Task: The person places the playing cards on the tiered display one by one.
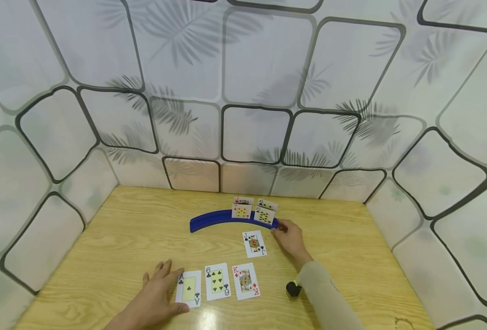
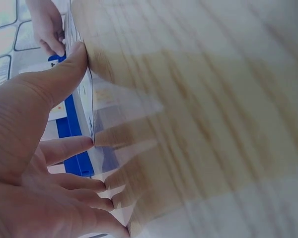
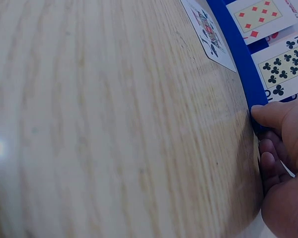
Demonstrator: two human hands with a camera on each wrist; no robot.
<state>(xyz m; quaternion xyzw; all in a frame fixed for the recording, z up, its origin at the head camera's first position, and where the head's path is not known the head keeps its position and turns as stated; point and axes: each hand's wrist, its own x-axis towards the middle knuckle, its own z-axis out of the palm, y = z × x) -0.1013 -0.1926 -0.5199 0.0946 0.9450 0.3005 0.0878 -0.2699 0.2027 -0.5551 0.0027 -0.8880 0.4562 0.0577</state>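
Observation:
My right hand [image 1: 290,239] pinches the right end of a curved blue card holder [image 1: 210,220]; the thumb [image 3: 270,113] lies on its front, with the other fingers curled behind. Two pairs of playing cards stand in the holder: a seven of diamonds [image 1: 241,211] before a red jack, and a ten of clubs [image 1: 264,215] before another black card. Flat on the table, my left hand [image 1: 154,293] spreads its fingers beside the ace of clubs [image 1: 188,289], forefinger and thumb right at its left edge. To its right lie a six of clubs [image 1: 217,281] and a king of diamonds [image 1: 246,281].
A black jack [image 1: 254,244] lies face up just in front of the holder. Near my right sleeve [image 1: 325,293] sits a small black and yellow object [image 1: 293,288]. Patterned cloth walls [image 1: 255,137] close in the wooden table [image 1: 136,229] at the back and sides.

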